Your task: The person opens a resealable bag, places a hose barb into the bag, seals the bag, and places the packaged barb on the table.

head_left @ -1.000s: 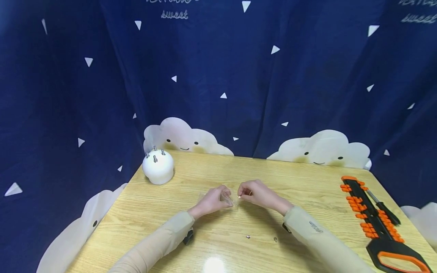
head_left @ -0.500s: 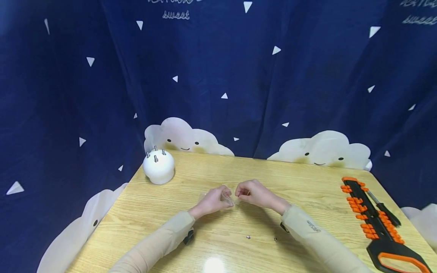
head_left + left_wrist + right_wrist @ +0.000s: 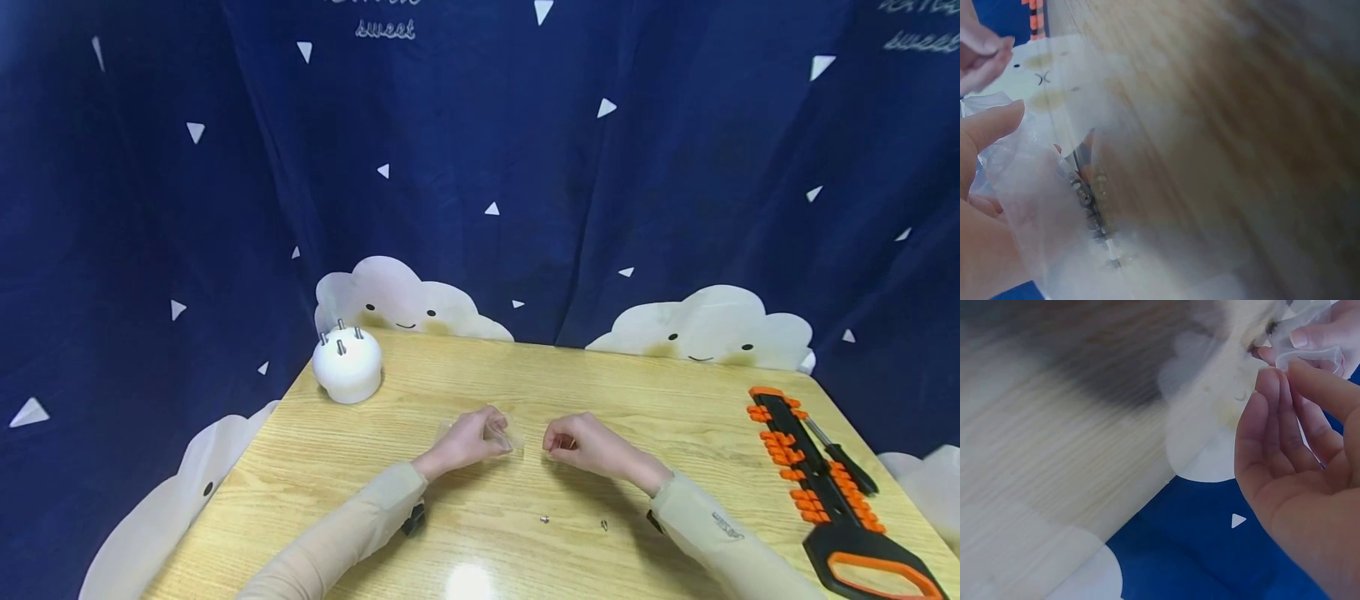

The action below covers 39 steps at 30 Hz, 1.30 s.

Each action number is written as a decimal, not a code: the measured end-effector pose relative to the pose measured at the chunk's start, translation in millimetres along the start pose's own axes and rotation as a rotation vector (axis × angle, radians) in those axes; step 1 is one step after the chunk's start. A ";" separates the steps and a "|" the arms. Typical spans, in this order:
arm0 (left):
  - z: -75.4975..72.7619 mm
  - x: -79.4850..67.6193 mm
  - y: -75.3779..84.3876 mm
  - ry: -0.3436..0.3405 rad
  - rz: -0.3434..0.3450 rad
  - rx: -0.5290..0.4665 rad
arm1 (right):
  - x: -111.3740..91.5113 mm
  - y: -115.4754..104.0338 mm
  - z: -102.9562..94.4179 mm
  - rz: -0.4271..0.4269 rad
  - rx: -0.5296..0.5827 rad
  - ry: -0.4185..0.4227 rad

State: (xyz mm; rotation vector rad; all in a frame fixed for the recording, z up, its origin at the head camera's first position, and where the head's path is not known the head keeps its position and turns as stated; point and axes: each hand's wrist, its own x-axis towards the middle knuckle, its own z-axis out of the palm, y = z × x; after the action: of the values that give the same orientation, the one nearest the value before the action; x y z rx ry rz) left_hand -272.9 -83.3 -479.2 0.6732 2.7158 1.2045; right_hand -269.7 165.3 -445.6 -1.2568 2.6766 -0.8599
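My left hand (image 3: 467, 437) holds a clear plastic bag (image 3: 1025, 178) between thumb and fingers above the table. Several small metal pieces (image 3: 1088, 203) that look like screws or nuts show through the bag's film in the left wrist view. To the right of the bag and apart from it is my right hand (image 3: 588, 446), its fingers curled and the thumb against the fingertips. No object shows between those tips; a very small one could be hidden. Two tiny metal parts, one (image 3: 544, 519) below the hands and another (image 3: 603, 525) farther right, lie on the wooden table.
At the table's back left stands a white rounded piece (image 3: 347, 367) with several metal pins upright on top. Along the right edge lie a black and orange tool rack (image 3: 817, 467) and a screwdriver (image 3: 851, 467). A dark blue curtain (image 3: 480, 167) hangs behind the table (image 3: 420, 375).
My right hand moved closer to the bag, then drew away to the right and slightly nearer me. A small bright spot at its fingertips one second ago no longer shows. The left hand stays put.
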 end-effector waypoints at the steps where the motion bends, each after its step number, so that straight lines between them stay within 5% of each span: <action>1: -0.3 -0.1 0.1 -0.001 -0.002 -0.001 | -3.7 0.5 0.0 0.000 -0.002 0.000; 8: -0.3 -1.1 1.2 0.006 0.015 0.009 | -36.0 5.0 -2.4 0.043 0.048 -0.005; 19: -0.1 0.4 2.1 -0.005 -0.001 -0.002 | -85.1 10.8 -4.9 -0.063 0.127 -0.063; 39: 1.6 0.4 1.6 0.000 0.003 0.006 | -94.7 8.7 3.7 -0.123 0.137 -0.079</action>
State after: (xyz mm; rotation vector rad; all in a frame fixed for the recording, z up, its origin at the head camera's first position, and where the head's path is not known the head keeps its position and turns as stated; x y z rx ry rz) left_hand -272.2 -81.1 -479.1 0.6776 2.7204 1.1981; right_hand -211.6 236.8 -469.7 -1.4032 2.4553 -0.9682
